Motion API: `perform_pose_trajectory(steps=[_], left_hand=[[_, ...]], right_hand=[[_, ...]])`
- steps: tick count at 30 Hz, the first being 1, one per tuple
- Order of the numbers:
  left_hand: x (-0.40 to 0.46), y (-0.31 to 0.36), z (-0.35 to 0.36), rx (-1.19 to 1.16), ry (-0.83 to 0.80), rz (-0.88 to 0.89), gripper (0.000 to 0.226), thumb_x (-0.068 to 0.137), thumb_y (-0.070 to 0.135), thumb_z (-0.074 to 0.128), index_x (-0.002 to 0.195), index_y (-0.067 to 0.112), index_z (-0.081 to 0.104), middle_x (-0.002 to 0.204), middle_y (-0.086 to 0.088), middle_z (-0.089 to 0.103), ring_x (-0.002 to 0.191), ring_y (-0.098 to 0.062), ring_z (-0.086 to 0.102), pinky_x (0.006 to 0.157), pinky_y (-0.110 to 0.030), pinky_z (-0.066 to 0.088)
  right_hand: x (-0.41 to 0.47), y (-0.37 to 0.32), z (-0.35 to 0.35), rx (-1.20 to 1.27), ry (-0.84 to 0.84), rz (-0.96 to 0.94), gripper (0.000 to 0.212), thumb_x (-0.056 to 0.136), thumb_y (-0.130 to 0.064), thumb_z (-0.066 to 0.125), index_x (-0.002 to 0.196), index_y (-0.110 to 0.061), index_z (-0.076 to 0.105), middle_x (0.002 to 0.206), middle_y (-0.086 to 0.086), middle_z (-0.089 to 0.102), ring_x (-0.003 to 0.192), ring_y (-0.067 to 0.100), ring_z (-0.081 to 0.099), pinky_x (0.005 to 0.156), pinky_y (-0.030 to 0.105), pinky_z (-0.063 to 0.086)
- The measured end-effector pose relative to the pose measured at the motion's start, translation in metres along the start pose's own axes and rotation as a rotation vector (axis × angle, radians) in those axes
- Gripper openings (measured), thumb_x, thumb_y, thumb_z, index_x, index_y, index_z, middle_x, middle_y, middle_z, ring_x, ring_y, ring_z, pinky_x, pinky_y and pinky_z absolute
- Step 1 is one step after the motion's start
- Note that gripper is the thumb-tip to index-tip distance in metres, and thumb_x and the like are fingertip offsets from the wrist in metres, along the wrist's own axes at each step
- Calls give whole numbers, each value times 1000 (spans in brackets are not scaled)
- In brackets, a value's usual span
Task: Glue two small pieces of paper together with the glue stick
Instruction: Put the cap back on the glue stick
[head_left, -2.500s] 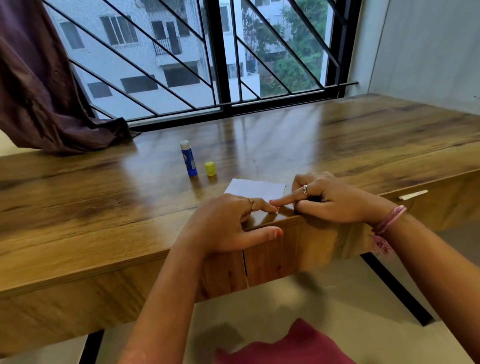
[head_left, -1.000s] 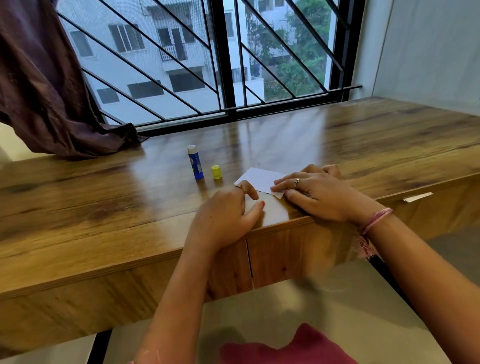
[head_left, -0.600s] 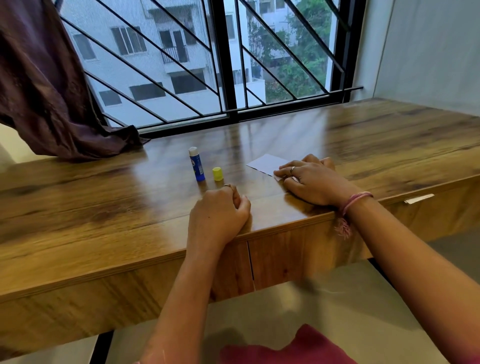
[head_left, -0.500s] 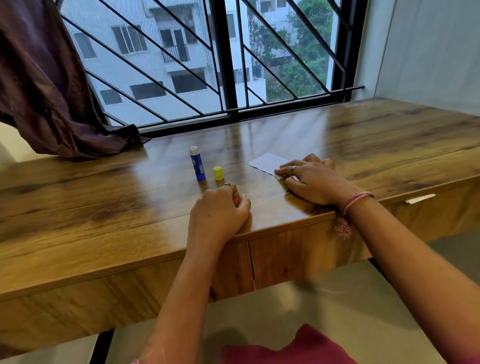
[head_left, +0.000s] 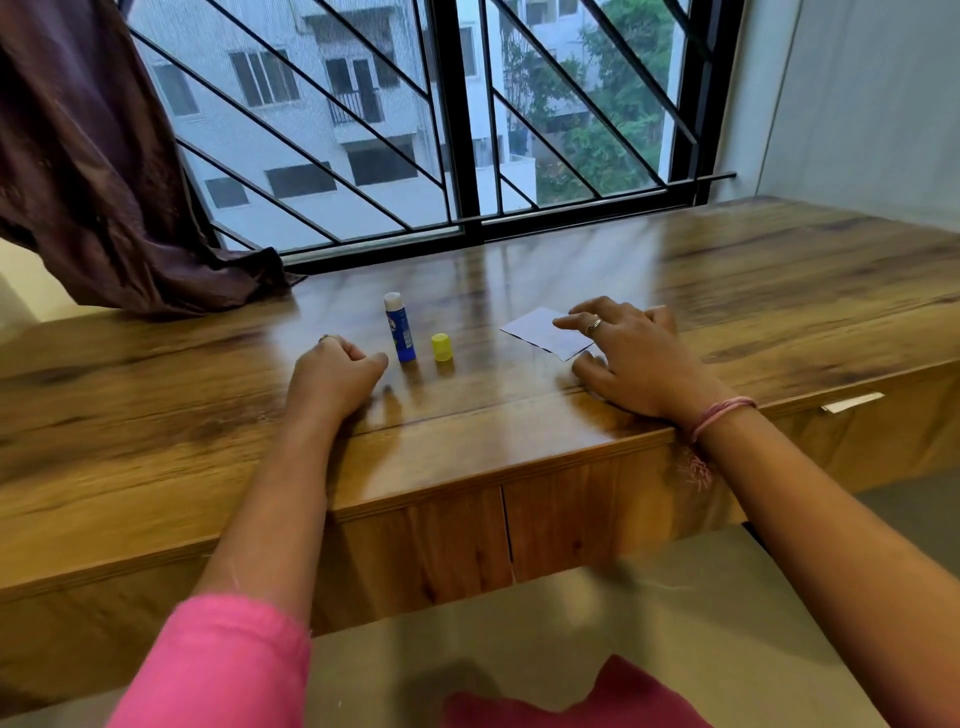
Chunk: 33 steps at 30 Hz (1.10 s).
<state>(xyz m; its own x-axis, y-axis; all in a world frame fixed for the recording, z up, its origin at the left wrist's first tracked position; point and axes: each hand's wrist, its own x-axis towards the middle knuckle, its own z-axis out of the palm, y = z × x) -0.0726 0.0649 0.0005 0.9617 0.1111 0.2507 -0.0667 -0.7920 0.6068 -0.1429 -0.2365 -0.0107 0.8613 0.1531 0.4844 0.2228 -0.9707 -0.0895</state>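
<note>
Head view, looking down at a wooden table (head_left: 519, 441) by a barred window (head_left: 457, 130). The left hand (head_left: 332, 374) rests on the table with fingers curled into a loose fist, grasping nothing, just left of the glue stick (head_left: 399, 327). The glue stick stands upright, uncapped, white tip up, its long axis vertical. Its yellow cap (head_left: 441, 347) stands just to its right, apart from it. The right hand (head_left: 634, 353) lies palm down, fingers straight and spread, fingertips pressing the paper (head_left: 545, 332). The paper lies flat, well right of the cap, one corner pointing left toward it. A dark curtain (head_left: 104, 182) hangs at far left.
</note>
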Motion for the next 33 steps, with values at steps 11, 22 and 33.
perform_pose_trajectory(steps=[11, 22, 33], left_hand=[[28, 6, 10, -110, -151, 44, 110, 55, 83, 62, 143, 23, 33, 127, 2, 59, 114, -22, 55, 95, -47, 48], [31, 3, 13, -309, -147, 173, 62, 74, 55, 72, 123, 21, 55, 109, 10, 58, 84, -16, 57, 69, -30, 54], [27, 14, 11, -665, -110, 206, 48, 76, 36, 78, 114, 10, 65, 89, 4, 69, 48, -2, 50, 46, -13, 41]], right_hand=[[22, -32, -3, 103, -103, -165, 35, 89, -34, 50, 123, -32, 57, 129, -5, 54, 112, 16, 54, 86, 34, 31], [98, -52, 3, 825, 66, -5, 18, 88, -12, 59, 99, -16, 71, 88, -1, 69, 78, 17, 66, 77, 19, 52], [81, -71, 26, 736, 6, -117, 32, 89, -30, 62, 117, -14, 64, 98, -3, 63, 83, 11, 60, 75, 12, 45]])
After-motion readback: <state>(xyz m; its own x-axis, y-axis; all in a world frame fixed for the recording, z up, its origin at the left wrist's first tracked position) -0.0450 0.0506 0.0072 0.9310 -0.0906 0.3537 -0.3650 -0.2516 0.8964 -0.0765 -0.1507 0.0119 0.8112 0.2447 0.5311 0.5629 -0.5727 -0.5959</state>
